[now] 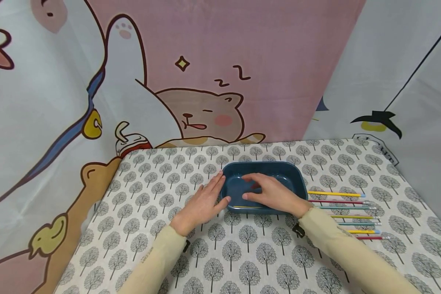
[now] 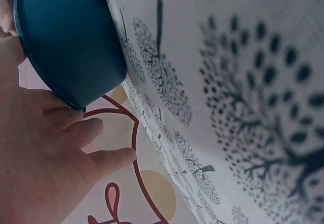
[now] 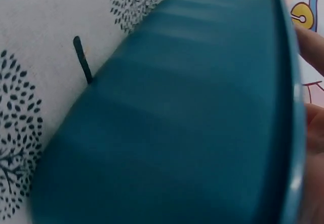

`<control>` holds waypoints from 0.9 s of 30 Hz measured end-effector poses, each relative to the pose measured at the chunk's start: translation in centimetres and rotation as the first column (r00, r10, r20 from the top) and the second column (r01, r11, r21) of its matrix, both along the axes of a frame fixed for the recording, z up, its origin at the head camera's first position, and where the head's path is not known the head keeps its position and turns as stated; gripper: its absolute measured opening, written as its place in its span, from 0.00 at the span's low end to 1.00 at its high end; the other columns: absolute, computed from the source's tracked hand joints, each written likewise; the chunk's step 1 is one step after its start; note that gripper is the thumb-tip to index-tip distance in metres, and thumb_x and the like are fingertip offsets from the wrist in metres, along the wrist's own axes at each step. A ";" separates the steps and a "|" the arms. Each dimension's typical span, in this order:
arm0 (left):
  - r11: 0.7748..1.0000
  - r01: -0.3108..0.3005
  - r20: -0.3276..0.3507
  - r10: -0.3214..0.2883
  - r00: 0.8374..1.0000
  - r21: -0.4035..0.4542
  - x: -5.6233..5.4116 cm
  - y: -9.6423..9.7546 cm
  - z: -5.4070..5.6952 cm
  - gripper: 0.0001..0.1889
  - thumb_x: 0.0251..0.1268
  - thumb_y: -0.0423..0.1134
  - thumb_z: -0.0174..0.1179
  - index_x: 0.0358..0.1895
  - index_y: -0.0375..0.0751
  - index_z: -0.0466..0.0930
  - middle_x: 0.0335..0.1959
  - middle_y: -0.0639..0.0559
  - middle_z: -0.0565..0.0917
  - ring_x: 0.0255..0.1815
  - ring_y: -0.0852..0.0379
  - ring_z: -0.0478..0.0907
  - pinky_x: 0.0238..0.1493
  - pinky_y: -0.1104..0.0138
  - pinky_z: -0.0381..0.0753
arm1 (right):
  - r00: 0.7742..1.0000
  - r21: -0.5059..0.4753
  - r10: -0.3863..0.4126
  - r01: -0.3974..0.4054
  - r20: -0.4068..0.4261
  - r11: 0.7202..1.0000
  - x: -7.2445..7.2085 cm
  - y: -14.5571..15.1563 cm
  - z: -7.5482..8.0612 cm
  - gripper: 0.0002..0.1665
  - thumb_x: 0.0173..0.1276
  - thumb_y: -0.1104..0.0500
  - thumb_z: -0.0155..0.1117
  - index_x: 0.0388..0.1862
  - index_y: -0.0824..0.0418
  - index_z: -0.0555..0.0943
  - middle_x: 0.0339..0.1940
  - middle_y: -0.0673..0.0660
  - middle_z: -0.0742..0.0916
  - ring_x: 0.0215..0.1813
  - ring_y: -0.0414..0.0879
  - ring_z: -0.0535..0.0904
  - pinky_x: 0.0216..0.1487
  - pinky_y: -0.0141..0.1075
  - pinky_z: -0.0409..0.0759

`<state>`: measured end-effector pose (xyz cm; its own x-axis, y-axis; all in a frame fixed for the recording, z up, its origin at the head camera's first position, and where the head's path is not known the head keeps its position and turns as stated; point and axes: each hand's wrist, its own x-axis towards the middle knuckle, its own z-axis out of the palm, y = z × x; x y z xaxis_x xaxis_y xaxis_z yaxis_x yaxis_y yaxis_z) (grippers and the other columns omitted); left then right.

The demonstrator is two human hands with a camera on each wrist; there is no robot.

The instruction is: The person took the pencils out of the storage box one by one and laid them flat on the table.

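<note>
A dark blue rectangular dish (image 1: pixel 237 191) with rounded corners sits on the patterned cloth. My left hand (image 1: pixel 202 202) touches its left rim with fingers extended, and the left wrist view shows those fingertips (image 2: pixel 91 132) beside the dish's outer wall (image 2: pixel 71 46). Over the dish's inside is my right hand (image 1: pixel 272 194), its fingers bent loosely and the thumb apart, with nothing visible between them. A thin yellow strip (image 1: pixel 246 207) shows along the front inner side of the dish; whether it is a pencil, I cannot tell. In the right wrist view the dish wall (image 3: pixel 177 112) hides most of that hand.
Several pencils lie side by side to the right of the dish, among them a yellow pencil (image 1: pixel 336 194) and a teal pencil (image 1: pixel 360 224). My right forearm crosses over some of them. A cartoon curtain (image 1: pixel 279 61) hangs behind the tree-print tablecloth (image 1: pixel 154 208).
</note>
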<state>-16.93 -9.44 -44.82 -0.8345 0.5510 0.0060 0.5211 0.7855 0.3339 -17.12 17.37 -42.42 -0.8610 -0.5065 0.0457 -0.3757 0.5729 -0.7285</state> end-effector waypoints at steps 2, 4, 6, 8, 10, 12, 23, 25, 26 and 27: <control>1.000 0.000 0.003 0.000 1.000 -0.005 0.0 0.0 0.0 0.41 0.82 0.64 0.37 0.85 0.40 0.46 0.87 0.51 0.42 0.85 0.47 0.49 0.77 0.39 0.59 | 1.000 0.010 0.010 -0.010 0.028 1.000 -0.3 -0.2 -0.2 0.40 0.72 0.45 0.70 0.76 0.62 0.71 0.68 0.63 0.81 0.60 0.57 0.84 0.57 0.51 0.85; 1.000 0.002 -0.001 -0.002 1.000 -0.003 0.0 0.0 0.0 0.41 0.82 0.65 0.37 0.85 0.39 0.47 0.87 0.50 0.42 0.85 0.46 0.49 0.77 0.39 0.59 | 0.998 0.023 0.016 -0.017 0.053 1.000 -0.6 -0.5 -0.5 0.40 0.72 0.47 0.71 0.76 0.62 0.71 0.68 0.63 0.81 0.58 0.55 0.84 0.56 0.49 0.85; 1.000 0.004 -0.003 -0.004 1.000 -0.002 0.0 -0.1 0.0 0.42 0.82 0.65 0.37 0.85 0.39 0.47 0.87 0.50 0.43 0.84 0.46 0.49 0.77 0.39 0.59 | 0.997 0.038 0.023 -0.026 0.069 0.999 -0.9 -0.7 -0.8 0.39 0.71 0.48 0.72 0.75 0.62 0.72 0.67 0.63 0.81 0.57 0.54 0.85 0.55 0.48 0.85; 1.000 0.005 -0.005 -0.005 1.000 -0.003 0.0 -0.1 0.0 0.42 0.82 0.65 0.36 0.84 0.39 0.47 0.87 0.49 0.43 0.84 0.45 0.49 0.77 0.38 0.59 | 0.996 0.049 0.036 -0.040 0.082 0.998 -1.1 -0.9 -1.0 0.38 0.71 0.50 0.73 0.74 0.62 0.73 0.65 0.62 0.83 0.54 0.51 0.86 0.54 0.47 0.86; 1.000 0.005 -0.005 -0.005 1.000 -0.004 0.1 -0.1 0.1 0.42 0.82 0.65 0.36 0.84 0.39 0.47 0.87 0.49 0.43 0.84 0.45 0.49 0.76 0.38 0.59 | 0.994 0.056 0.052 -0.057 0.091 0.997 -1.3 -1.0 -1.3 0.37 0.70 0.51 0.74 0.72 0.63 0.74 0.61 0.61 0.85 0.51 0.49 0.86 0.53 0.44 0.86; 1.000 0.005 -0.004 -0.005 1.000 -0.006 0.0 -0.1 0.1 0.42 0.82 0.65 0.36 0.85 0.39 0.46 0.87 0.49 0.43 0.84 0.45 0.49 0.77 0.39 0.59 | 0.992 0.057 0.070 -0.076 0.105 0.995 -1.5 -1.1 -1.6 0.34 0.70 0.53 0.75 0.70 0.64 0.76 0.57 0.59 0.86 0.48 0.46 0.87 0.51 0.42 0.86; 1.000 0.002 0.005 -0.001 1.000 -0.012 0.0 -0.1 0.1 0.42 0.82 0.66 0.35 0.85 0.41 0.45 0.87 0.50 0.41 0.84 0.45 0.49 0.77 0.39 0.58 | 0.982 0.136 0.161 -0.174 0.099 0.975 -2.2 -1.4 -1.7 0.18 0.69 0.56 0.75 0.55 0.60 0.86 0.38 0.46 0.87 0.38 0.37 0.82 0.42 0.35 0.83; 1.000 0.000 0.005 0.000 1.000 -0.011 0.0 -0.1 0.0 0.42 0.82 0.66 0.35 0.85 0.41 0.45 0.87 0.50 0.41 0.84 0.45 0.49 0.77 0.39 0.58 | 0.978 0.138 0.174 -0.189 0.111 0.972 -2.2 -1.5 -1.6 0.16 0.69 0.57 0.74 0.54 0.61 0.87 0.35 0.44 0.86 0.36 0.36 0.81 0.40 0.34 0.82; 1.000 0.000 0.006 0.000 1.000 -0.009 0.0 -0.1 0.0 0.42 0.82 0.66 0.36 0.85 0.41 0.45 0.87 0.50 0.41 0.84 0.45 0.49 0.77 0.39 0.58 | 0.977 0.138 0.176 -0.192 0.118 0.972 -2.2 -1.5 -1.6 0.16 0.69 0.58 0.74 0.53 0.61 0.87 0.35 0.44 0.86 0.36 0.36 0.81 0.40 0.34 0.82; 1.000 -0.002 0.008 0.002 1.000 -0.009 0.0 -0.1 0.0 0.42 0.82 0.66 0.36 0.85 0.41 0.45 0.87 0.51 0.41 0.85 0.46 0.48 0.77 0.39 0.58 | 0.976 0.138 0.181 -0.197 0.123 0.971 -2.3 -1.6 -1.5 0.15 0.69 0.59 0.74 0.53 0.61 0.87 0.34 0.44 0.86 0.36 0.36 0.81 0.39 0.34 0.82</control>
<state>-16.93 -9.53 -44.79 -0.8354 0.5496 -0.0052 0.5172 0.7892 0.3312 -19.38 15.81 -43.96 -0.7447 -0.6545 -0.1305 -0.4108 0.6036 -0.6833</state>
